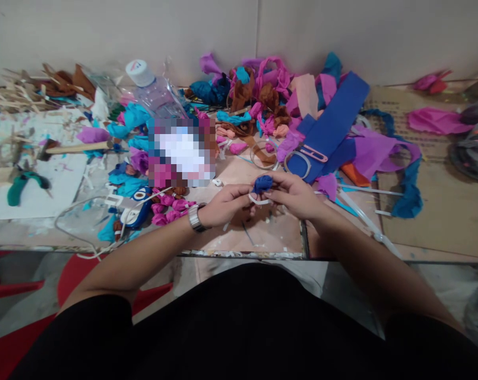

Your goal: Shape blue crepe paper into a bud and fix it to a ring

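A dark blue crepe paper bud (pixel 263 183) is pinched between both hands above the table's front part. My left hand (pixel 227 205), with a metal watch on its wrist, grips the bud's base from the left. From the right, the fingers of my right hand (pixel 293 193) close on the same bud. A narrow white strip (pixel 259 201) curves below the blue paper at the fingertips; I cannot tell whether it is wrapped all the way round. Just beyond my right hand lie a tape ring (pixel 298 165), a pink-handled cutter (pixel 314 153) and a wide blue paper strip (pixel 336 124).
Several pink paper buds (pixel 171 208) lie left of my hands, near a blue-and-white device (pixel 136 207) with a cable. A plastic bottle (pixel 159 97) stands behind. Green-handled pliers (pixel 20 188) rest far left. Cardboard (pixel 432 221) covers the right side; a red stool (pixel 74 274) is below.
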{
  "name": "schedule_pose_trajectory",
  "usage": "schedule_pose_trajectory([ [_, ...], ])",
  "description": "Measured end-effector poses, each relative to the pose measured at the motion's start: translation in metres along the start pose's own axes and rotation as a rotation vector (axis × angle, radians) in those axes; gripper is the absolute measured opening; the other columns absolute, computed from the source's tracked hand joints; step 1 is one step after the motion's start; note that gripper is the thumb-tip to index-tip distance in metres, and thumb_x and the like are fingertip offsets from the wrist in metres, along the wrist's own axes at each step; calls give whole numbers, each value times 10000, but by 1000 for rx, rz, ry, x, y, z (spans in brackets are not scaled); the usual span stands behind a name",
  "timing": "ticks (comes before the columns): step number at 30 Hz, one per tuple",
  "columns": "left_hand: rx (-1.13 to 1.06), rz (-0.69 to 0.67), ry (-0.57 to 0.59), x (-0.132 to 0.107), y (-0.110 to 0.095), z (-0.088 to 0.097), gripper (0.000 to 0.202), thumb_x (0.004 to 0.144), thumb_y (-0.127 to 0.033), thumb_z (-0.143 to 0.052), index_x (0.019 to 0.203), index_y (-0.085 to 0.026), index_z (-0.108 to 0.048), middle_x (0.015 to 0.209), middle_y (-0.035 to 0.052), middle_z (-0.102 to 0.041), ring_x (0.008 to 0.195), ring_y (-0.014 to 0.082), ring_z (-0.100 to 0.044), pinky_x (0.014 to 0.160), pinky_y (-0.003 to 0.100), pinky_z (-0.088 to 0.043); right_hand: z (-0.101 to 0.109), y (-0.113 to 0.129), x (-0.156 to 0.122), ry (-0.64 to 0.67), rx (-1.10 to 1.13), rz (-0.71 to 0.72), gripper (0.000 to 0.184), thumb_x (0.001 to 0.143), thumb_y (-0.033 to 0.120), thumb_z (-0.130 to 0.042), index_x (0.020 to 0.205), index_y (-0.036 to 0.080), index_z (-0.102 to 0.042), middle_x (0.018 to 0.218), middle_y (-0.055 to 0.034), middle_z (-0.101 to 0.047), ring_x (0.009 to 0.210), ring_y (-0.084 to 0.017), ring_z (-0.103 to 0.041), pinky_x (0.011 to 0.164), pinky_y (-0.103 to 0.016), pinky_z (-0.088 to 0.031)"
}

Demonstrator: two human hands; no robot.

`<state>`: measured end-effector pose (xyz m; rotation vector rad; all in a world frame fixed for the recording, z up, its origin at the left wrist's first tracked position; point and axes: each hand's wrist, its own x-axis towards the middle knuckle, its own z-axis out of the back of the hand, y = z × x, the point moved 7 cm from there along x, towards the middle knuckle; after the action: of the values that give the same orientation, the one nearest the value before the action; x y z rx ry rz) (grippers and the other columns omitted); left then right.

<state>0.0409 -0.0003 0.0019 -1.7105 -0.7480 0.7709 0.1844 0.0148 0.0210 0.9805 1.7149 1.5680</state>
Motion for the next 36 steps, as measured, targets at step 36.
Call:
schedule_pose_trajectory([
  [36,223,-10,195,-9,-5,-16,471,1022,-580,-602,801,-164,-617,688,2,-577,595,105,-515,569,232,-443,-2,5,1,47,-65,-42,431,761,493,-955,1008,182,-788,988,-49,-779,897,-176,-715,884,-319,-602],
])
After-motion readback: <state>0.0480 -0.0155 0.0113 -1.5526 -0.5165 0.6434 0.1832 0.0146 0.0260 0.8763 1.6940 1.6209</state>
